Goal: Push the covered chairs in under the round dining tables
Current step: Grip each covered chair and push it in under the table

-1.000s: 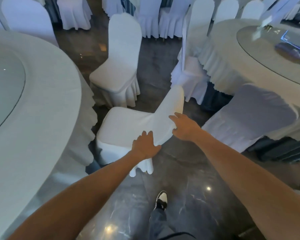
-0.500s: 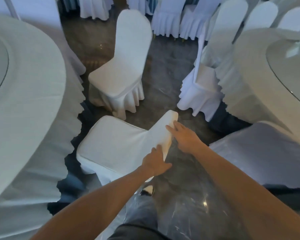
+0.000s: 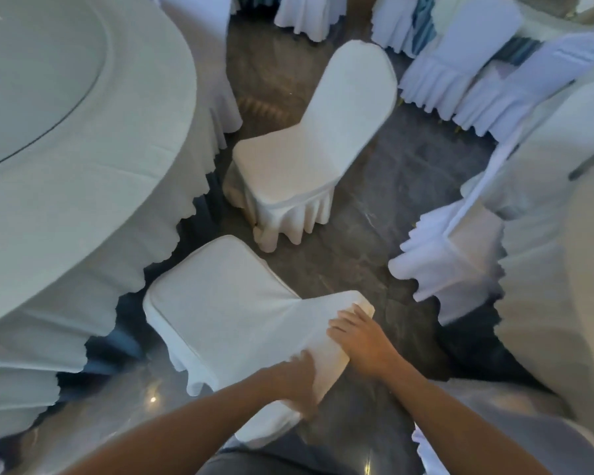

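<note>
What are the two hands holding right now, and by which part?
Both hands are on the nearest covered chair, at the top of its backrest: the left hand grips the near end, and the right hand rests on the far end.
</note>
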Tool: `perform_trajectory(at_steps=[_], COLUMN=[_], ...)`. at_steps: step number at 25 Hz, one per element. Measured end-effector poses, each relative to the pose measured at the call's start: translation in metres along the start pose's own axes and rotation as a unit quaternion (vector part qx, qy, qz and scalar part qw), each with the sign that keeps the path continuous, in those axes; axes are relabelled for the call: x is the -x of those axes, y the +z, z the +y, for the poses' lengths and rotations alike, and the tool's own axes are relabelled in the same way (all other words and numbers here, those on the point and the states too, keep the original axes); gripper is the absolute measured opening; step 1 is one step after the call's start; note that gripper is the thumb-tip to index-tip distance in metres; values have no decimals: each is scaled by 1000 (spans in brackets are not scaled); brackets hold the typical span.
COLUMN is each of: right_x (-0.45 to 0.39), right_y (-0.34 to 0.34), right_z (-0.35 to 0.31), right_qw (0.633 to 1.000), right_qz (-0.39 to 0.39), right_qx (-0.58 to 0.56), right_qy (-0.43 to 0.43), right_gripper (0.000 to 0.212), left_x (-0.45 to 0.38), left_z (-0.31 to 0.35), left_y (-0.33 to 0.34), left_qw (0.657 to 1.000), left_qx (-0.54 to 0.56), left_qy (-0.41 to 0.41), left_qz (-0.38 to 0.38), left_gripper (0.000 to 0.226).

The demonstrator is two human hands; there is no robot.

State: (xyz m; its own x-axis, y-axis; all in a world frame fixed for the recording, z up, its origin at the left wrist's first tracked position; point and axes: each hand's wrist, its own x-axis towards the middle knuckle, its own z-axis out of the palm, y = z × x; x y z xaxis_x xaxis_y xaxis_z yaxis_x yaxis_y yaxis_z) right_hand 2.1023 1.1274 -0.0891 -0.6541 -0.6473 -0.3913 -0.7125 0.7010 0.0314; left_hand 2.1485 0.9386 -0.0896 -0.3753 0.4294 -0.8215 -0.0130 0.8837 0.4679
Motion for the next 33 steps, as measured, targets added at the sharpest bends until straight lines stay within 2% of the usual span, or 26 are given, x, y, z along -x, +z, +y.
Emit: perform_trajectory(at_steps=[2,5,10,12,17,20,24,28,33], right_x=[-21,-65,-135,-163,-207,-227,-250,-271,-309], right_y=[-5,-24,-50,-68,-98,-107,-119,-138,-155], right_z=[20,49,61,65,79,90,94,83,72], right_qw=[999,999,995,990,973,964,955,945,946], right_qz=[34,23,15,2,-11,-30,-18,-21,-36], right_qx=[-11,-5,-45,-63,-62,-53,-47,-38,-11], right_qy=[-13,-25,-85,-124,-222,-258,-293,-324,-323], right_gripper=[31,31,47,49,27,24,10,9,15], left_x=[-2,-2,-3,-8,-16,-22,-25,-22,-20], left_z=[1,5,-8,-13,-5,5,3,-13,-34], left_y=[-2,-22,-56,-70,-102,-119,-138,-148,-165], left_qw=[996,971,920,894,844,822,801,781,728], left_qx=[36,24,21,52,84,116,150,170,218], left_qy=[1,-44,-165,-212,-329,-374,-403,-425,-446], left_qz=[85,233,354,390,416,414,416,425,473], left_gripper=[111,89,64,49,28,27,25,24,25])
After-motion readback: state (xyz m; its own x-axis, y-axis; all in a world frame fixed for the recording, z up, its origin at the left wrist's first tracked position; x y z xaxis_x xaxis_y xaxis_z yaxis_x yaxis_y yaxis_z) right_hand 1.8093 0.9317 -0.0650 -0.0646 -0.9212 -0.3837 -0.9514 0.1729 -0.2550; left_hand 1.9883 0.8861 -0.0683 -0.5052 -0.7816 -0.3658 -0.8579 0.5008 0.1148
